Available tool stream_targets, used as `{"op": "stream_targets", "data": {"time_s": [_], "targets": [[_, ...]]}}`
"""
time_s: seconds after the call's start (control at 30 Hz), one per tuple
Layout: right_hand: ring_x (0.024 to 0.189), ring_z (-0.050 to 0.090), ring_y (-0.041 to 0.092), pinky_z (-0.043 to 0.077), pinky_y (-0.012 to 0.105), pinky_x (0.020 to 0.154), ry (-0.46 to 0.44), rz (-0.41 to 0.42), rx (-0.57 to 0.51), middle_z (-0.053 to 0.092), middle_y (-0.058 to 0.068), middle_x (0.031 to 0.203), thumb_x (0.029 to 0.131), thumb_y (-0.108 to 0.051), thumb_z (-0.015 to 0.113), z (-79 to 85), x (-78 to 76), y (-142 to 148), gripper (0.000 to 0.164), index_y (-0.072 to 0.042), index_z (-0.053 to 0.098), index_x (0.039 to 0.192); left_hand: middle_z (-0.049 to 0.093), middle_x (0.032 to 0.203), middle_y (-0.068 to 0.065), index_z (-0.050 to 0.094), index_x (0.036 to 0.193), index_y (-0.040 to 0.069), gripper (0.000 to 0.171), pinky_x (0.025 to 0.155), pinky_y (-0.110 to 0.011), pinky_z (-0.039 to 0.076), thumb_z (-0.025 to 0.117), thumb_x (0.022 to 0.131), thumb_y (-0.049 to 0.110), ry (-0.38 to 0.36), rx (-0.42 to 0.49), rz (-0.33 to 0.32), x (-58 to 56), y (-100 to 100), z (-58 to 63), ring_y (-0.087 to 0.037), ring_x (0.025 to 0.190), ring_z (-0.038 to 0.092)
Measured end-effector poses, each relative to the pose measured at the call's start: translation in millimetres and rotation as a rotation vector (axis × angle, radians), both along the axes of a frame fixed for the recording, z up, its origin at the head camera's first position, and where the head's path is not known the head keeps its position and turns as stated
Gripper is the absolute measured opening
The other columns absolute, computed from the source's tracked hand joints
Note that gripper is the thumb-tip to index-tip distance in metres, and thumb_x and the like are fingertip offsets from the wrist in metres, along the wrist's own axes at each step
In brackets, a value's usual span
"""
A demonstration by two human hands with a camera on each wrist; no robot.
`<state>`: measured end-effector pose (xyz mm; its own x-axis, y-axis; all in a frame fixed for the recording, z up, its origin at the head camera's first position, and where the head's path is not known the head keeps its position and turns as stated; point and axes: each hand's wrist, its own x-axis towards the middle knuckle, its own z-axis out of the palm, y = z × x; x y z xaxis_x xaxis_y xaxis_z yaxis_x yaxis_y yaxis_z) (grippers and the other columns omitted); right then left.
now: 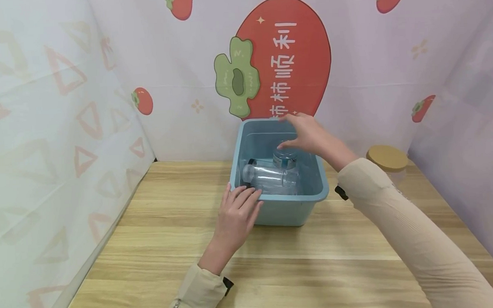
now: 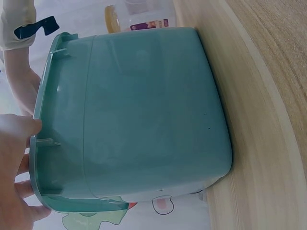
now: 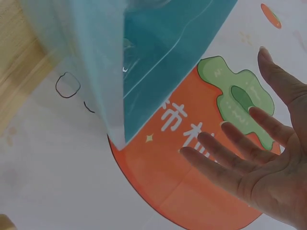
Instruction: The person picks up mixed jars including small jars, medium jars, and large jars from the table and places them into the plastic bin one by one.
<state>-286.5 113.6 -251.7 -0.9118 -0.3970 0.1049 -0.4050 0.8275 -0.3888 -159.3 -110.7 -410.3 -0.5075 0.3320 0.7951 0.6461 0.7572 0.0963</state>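
A blue plastic bin (image 1: 291, 212) stands on the table. At its near left corner my left hand (image 1: 237, 215) holds the rim; in the left wrist view the thumb lies on the outer side and the other fingers pass behind the rim. My right hand (image 1: 307, 133) is over the bin's far right part, thumb and fingers spread apart with nothing between them. Below it in the bin is a clear round container (image 1: 285, 158) with a printed band. A clear plastic jar (image 1: 269, 176) lies on its side in front of that. The right wrist view shows the right hand (image 3: 261, 163) spread beside the bin wall.
A clear jar with a tan lid (image 1: 387, 157) stands at the right back of the wooden table (image 1: 315, 269), near the right forearm. Behind the bin hangs a white cloth backdrop (image 1: 188, 129) with persimmon prints, and more cloth closes off both sides.
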Motion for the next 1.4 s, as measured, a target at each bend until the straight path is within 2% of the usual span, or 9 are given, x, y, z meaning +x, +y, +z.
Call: {"op": "stream_targets", "data": {"time_s": [0.37, 0.7, 1.0, 1.4], "targets": [[0.138, 0.049, 0.045, 0.046, 0.061, 0.113, 0.010, -0.011, -0.007, 0.053, 0.027, 0.149, 0.092, -0.022, 0.085, -5.3, 9.7, 15, 0.074, 0.001, 0.049, 0.153, 0.078, 0.111, -0.010, 0.079, 0.117, 0.005, 0.030, 0.109, -0.068, 0.047, 0.085, 0.088, 0.010, 0.012, 0.013, -0.011, -0.4, 0, -0.2, -0.034, 0.111, 0.069], [0.140, 0.048, 0.046, 0.044, 0.064, 0.114, 0.037, -0.004, -0.024, 0.051, 0.027, 0.153, 0.091, -0.021, 0.086, -9.5, 17.7, 21, 0.075, 0.001, 0.049, 0.152, 0.078, 0.111, -0.011, 0.079, 0.116, 0.004, 0.029, 0.109, -0.068, 0.046, 0.085, 0.088, 0.010, 0.005, 0.015, -0.015, -0.3, 0, 0.3, -0.036, 0.109, 0.069], [0.143, 0.044, 0.046, 0.045, 0.067, 0.112, 0.004, -0.050, -0.033, 0.045, 0.026, 0.157, 0.092, -0.023, 0.085, -10.2, 25.6, 25, 0.077, -0.004, 0.046, 0.155, 0.078, 0.112, -0.010, 0.079, 0.117, 0.005, 0.030, 0.109, -0.068, 0.047, 0.085, 0.089, 0.011, -0.006, 0.013, -0.013, 0.6, 0, 1.8, -0.036, 0.110, 0.069], [0.140, 0.047, 0.047, 0.046, 0.068, 0.110, 0.045, -0.064, -0.048, 0.046, 0.028, 0.155, 0.093, -0.032, 0.083, -16.6, 38.7, 35, 0.078, -0.008, 0.046, 0.158, 0.078, 0.111, -0.010, 0.079, 0.117, 0.005, 0.030, 0.110, -0.067, 0.047, 0.086, 0.088, 0.010, -0.005, 0.007, -0.008, 1.3, 0, 1.9, -0.035, 0.110, 0.069]]}}
